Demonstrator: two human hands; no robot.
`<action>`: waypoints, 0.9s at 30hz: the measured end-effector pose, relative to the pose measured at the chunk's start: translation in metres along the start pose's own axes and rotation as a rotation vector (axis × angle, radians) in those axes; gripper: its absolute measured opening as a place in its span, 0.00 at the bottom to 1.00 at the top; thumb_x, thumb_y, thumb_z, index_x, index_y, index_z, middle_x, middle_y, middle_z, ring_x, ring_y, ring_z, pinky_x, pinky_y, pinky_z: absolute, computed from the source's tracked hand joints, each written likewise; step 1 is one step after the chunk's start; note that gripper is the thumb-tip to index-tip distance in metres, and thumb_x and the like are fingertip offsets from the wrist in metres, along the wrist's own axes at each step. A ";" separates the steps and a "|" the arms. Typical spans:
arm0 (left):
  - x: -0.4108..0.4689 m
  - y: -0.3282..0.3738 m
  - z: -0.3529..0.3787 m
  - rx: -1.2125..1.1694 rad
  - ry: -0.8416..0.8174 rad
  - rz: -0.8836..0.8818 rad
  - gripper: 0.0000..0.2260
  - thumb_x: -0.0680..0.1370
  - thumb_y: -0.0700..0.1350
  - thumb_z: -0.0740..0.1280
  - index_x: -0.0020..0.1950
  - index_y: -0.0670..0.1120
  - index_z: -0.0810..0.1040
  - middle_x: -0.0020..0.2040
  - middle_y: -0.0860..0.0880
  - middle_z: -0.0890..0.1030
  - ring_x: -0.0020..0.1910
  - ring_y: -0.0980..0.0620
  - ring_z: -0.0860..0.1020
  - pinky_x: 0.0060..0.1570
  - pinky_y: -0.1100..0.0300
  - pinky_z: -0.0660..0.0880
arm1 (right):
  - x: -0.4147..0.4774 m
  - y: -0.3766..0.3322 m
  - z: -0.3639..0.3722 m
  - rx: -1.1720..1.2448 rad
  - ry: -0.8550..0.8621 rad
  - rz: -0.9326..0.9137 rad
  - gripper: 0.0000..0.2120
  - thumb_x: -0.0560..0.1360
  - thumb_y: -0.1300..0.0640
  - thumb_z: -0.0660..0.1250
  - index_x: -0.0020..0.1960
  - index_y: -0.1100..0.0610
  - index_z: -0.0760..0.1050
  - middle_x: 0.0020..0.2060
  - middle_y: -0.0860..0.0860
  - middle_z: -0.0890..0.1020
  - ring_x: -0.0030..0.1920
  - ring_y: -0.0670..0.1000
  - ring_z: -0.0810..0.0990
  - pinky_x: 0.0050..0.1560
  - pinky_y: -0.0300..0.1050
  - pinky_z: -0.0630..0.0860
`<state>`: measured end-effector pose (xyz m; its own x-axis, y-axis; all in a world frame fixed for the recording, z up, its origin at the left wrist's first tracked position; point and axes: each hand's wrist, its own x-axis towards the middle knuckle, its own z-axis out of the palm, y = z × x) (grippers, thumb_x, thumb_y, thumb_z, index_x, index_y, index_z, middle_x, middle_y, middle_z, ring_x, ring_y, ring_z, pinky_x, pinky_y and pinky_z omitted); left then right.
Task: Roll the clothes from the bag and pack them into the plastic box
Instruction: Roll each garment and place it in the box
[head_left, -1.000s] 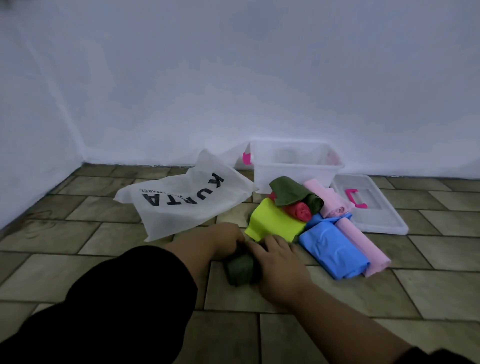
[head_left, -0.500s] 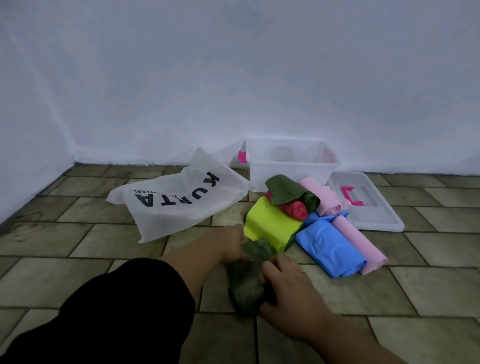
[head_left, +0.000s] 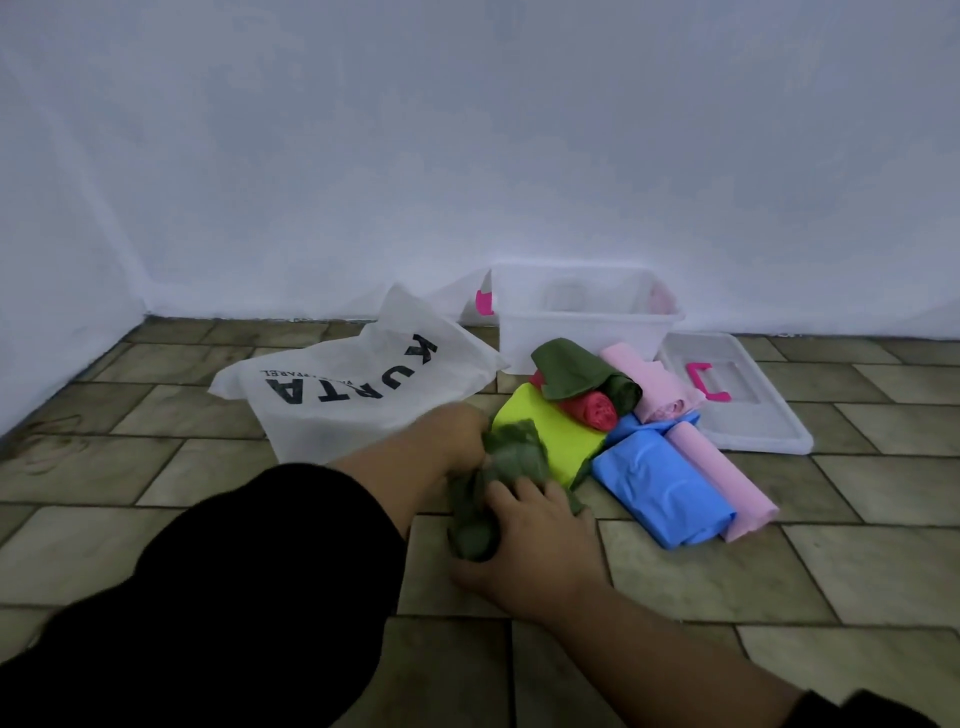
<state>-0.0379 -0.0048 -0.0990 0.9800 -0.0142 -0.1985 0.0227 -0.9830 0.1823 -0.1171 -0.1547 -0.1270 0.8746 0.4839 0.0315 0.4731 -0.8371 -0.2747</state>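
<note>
A rolled dark green garment (head_left: 491, 493) stands on end on the tiled floor between my hands. My left hand (head_left: 457, 434) grips its upper part and my right hand (head_left: 535, 551) wraps its lower part. Just behind lies a pile of rolled clothes: yellow-green (head_left: 550, 436), red (head_left: 592, 410), dark green (head_left: 576, 371), blue (head_left: 660, 480) and two pink rolls (head_left: 722, 483). The clear plastic box (head_left: 587, 332) stands open against the wall. A white bag printed KURTA (head_left: 353, 395) lies flat to the left.
The box's clear lid (head_left: 743, 415) with a pink handle lies on the floor to the right of the box. White walls meet in a corner at the far left. A dark clothed knee (head_left: 208, 597) fills the lower left.
The green roll was lying low under both hands; it now stands taller and its loose top end shows. My hands and the roll have shifted slightly toward the pile.
</note>
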 end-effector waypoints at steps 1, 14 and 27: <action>0.003 -0.003 -0.006 0.016 0.040 0.000 0.14 0.74 0.47 0.69 0.57 0.43 0.75 0.55 0.43 0.77 0.55 0.45 0.75 0.47 0.57 0.68 | 0.003 -0.001 -0.001 0.017 0.035 -0.003 0.30 0.59 0.27 0.58 0.55 0.41 0.64 0.52 0.45 0.73 0.56 0.53 0.66 0.53 0.58 0.68; -0.002 -0.011 0.027 0.126 0.129 0.024 0.12 0.78 0.49 0.60 0.58 0.45 0.71 0.56 0.42 0.77 0.55 0.43 0.76 0.53 0.52 0.71 | 0.011 -0.005 0.027 0.006 0.028 -0.014 0.28 0.61 0.27 0.57 0.55 0.41 0.63 0.51 0.46 0.73 0.56 0.55 0.66 0.52 0.60 0.63; -0.064 0.016 -0.002 -0.427 -0.159 -0.039 0.26 0.73 0.38 0.62 0.68 0.52 0.57 0.55 0.44 0.74 0.48 0.49 0.75 0.38 0.58 0.72 | 0.009 -0.002 0.023 0.120 0.030 0.041 0.41 0.54 0.22 0.57 0.61 0.43 0.64 0.54 0.47 0.68 0.56 0.51 0.68 0.56 0.55 0.68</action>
<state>-0.1002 -0.0188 -0.0811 0.9350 -0.0395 -0.3524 0.1709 -0.8205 0.5455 -0.1129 -0.1424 -0.1486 0.8964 0.4407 0.0463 0.4226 -0.8187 -0.3889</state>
